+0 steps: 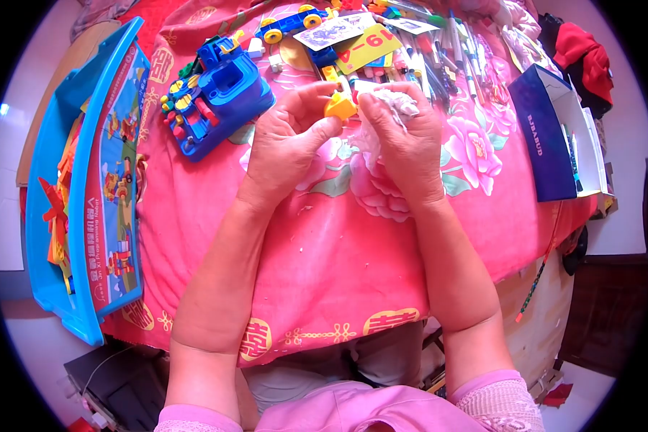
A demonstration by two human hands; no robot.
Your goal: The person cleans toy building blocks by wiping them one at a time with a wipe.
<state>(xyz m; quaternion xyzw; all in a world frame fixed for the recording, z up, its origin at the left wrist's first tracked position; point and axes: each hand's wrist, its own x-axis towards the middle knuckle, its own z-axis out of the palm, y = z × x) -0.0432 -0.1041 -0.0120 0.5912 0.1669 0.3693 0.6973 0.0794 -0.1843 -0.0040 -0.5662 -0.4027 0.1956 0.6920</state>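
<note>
A small yellow toy block point(340, 106) sits in the fingers of my left hand point(286, 137), pinched between thumb and fingertips. Close beside it, my right hand point(403, 137) is closed on a crumpled white tissue point(396, 102), part of which hangs below the fingers. The two hands are held up over the pink flowered cloth, fingertips almost meeting. A bit of red and white shows between them, too small to name. To the left of my left hand stands a blue toy piece point(230, 79) with yellow and red parts around it.
A blue bin point(86, 187) of toy blocks stands at the left edge. Behind my hands lie a yellow card point(371, 49), a blue toy car base point(291, 23) and several pens point(475, 61). An open dark blue box point(547, 140) stands at the right on the flowered cloth point(338, 266).
</note>
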